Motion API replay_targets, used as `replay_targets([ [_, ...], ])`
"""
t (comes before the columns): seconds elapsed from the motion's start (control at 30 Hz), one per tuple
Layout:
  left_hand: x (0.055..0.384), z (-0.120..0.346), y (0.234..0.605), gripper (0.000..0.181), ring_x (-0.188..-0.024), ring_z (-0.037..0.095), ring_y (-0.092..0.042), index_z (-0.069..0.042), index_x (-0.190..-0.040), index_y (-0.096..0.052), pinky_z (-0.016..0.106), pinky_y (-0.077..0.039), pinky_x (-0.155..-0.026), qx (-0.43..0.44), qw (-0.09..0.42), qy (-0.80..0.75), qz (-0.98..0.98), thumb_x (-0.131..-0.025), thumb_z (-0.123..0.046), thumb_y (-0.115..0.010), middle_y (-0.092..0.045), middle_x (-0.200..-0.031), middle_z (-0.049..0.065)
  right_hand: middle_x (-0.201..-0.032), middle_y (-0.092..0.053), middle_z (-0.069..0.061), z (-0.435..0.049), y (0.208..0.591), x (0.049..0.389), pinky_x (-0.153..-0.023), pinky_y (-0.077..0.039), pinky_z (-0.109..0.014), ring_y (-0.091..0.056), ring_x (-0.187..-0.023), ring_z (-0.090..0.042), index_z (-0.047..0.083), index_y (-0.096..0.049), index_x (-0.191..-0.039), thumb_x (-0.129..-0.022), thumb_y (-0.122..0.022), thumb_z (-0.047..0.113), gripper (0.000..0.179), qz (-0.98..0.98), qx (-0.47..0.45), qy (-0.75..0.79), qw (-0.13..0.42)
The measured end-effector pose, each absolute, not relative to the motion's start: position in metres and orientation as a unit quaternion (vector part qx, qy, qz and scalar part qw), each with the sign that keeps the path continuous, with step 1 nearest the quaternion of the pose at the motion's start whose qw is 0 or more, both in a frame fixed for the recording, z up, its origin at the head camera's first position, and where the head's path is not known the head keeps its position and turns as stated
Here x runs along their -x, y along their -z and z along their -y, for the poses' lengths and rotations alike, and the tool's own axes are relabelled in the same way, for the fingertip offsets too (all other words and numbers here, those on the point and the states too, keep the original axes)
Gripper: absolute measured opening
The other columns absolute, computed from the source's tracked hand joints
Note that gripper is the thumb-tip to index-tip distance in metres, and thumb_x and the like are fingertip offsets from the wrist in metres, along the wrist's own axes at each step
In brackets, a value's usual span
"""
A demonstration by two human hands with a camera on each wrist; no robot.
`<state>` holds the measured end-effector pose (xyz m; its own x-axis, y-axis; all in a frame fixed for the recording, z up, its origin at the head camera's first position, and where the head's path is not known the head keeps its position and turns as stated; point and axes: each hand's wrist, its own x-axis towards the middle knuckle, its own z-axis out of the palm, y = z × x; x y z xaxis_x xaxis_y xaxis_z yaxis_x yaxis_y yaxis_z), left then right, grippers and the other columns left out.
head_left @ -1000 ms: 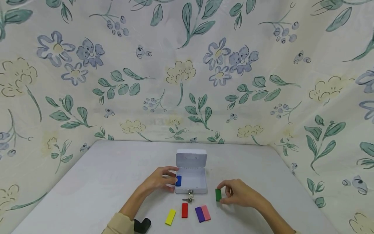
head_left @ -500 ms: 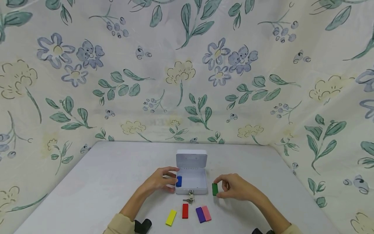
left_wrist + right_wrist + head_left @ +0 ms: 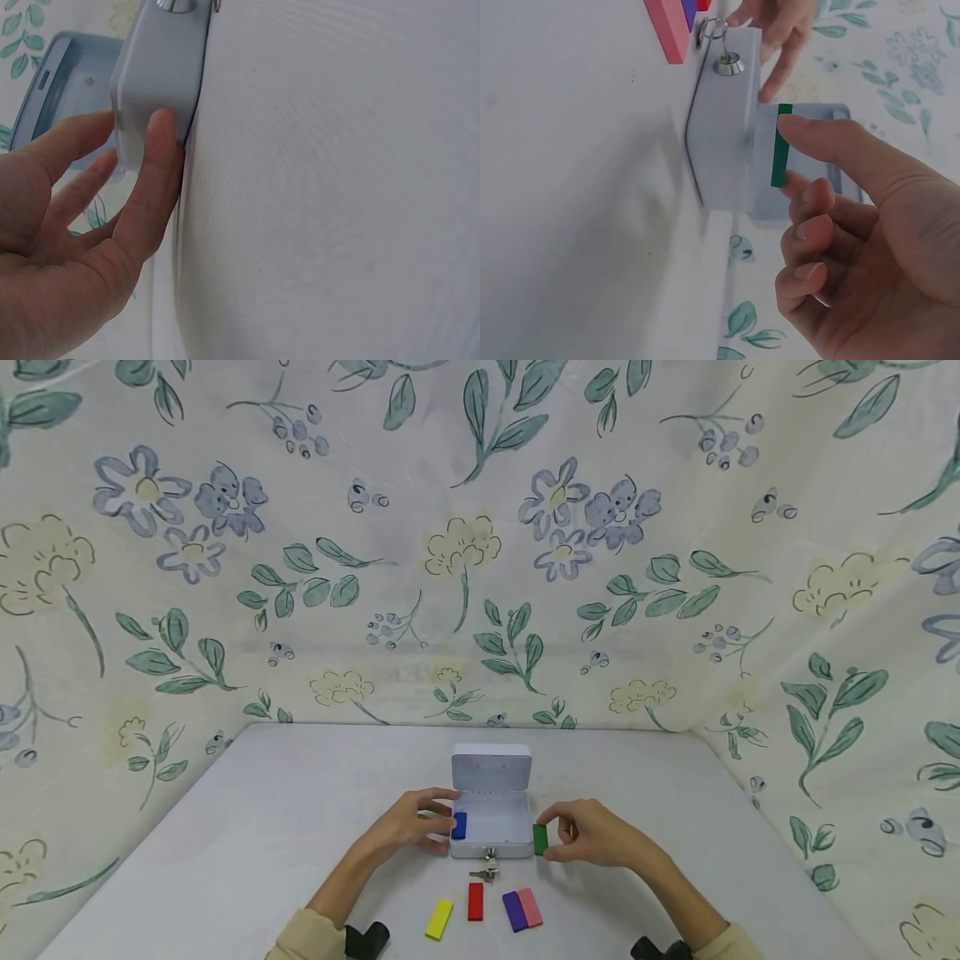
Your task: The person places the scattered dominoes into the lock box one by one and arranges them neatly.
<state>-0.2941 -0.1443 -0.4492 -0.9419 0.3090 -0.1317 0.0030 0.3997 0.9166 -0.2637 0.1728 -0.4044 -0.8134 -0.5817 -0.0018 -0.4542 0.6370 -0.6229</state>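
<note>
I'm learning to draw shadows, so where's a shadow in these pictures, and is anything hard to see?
Right wrist view: a broad, soft shadow on the white table, while the green block's edges look crisp; left wrist view: dimmer, greyish tabletop with faint ripply lines; head view: mostly even light, but the keys look tiny.

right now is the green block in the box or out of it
Out: the right hand pinches the green block to the right of the box.
</note>
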Motion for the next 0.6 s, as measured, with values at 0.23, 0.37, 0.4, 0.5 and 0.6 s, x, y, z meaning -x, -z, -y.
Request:
replay_targets([
  [0.23,0.295,0.144,0.451,0.052,-0.093,0.022,-0.067,-0.011,-0.136,-0.057,0.035,-0.063,-0.067,-0.095,0.144,-0.542,-0.822,-0.087,-0.014,-0.074,-0.059,-0.125,0.02,-0.068,-0.048,0.008,-0.165,0.403,0.267,-0.055,-0.038,-0.015,-0.044,-0.063,-0.001,0.007,-0.067,-0.115,-0.083,-0.079,0.025,0.038,-0.896,0.295,0.32,0.092],
  [0.37,0.295,0.144,0.452,0.052,-0.093,0.022,-0.067,-0.011,-0.136,-0.057,0.035,-0.063,-0.067,-0.092,0.143,-0.543,-0.823,-0.087,-0.014,-0.074,-0.06,-0.125,0.02,-0.068,-0.047,0.007,-0.16,0.403,0.271,-0.054,-0.038,-0.015,-0.044,-0.063,-0.002,0.006,-0.067,-0.114,-0.082,-0.079,0.024,0.038,-0.892,0.301,0.324,0.089],
  [0.4,0.295,0.144,0.452,0.052,-0.092,0.022,-0.067,-0.012,-0.136,-0.057,0.035,-0.063,-0.067,-0.092,0.143,-0.542,-0.823,-0.087,-0.014,-0.074,-0.06,-0.125,0.02,-0.068,-0.047,0.007,-0.159,0.403,0.271,-0.054,-0.037,-0.015,-0.044,-0.063,-0.002,0.005,-0.067,-0.114,-0.082,-0.079,0.024,0.038,-0.892,0.302,0.324,0.088],
  [0.5,0.295,0.144,0.451,0.053,-0.092,0.022,-0.067,-0.012,-0.136,-0.057,0.035,-0.063,-0.067,-0.091,0.142,-0.541,-0.824,-0.087,-0.014,-0.074,-0.06,-0.125,0.019,-0.068,-0.047,0.007,-0.155,0.402,0.274,-0.054,-0.037,-0.016,-0.044,-0.063,-0.003,0.005,-0.067,-0.114,-0.083,-0.079,0.024,0.038,-0.894,0.303,0.32,0.084],
  [0.6,0.295,0.144,0.451,0.053,-0.092,0.022,-0.068,-0.011,-0.136,-0.057,0.036,-0.063,-0.067,-0.092,0.141,-0.541,-0.824,-0.087,-0.014,-0.074,-0.06,-0.124,0.019,-0.068,-0.047,0.007,-0.152,0.401,0.278,-0.054,-0.037,-0.016,-0.044,-0.063,-0.003,0.006,-0.067,-0.115,-0.083,-0.078,0.024,0.038,-0.895,0.307,0.313,0.077],
])
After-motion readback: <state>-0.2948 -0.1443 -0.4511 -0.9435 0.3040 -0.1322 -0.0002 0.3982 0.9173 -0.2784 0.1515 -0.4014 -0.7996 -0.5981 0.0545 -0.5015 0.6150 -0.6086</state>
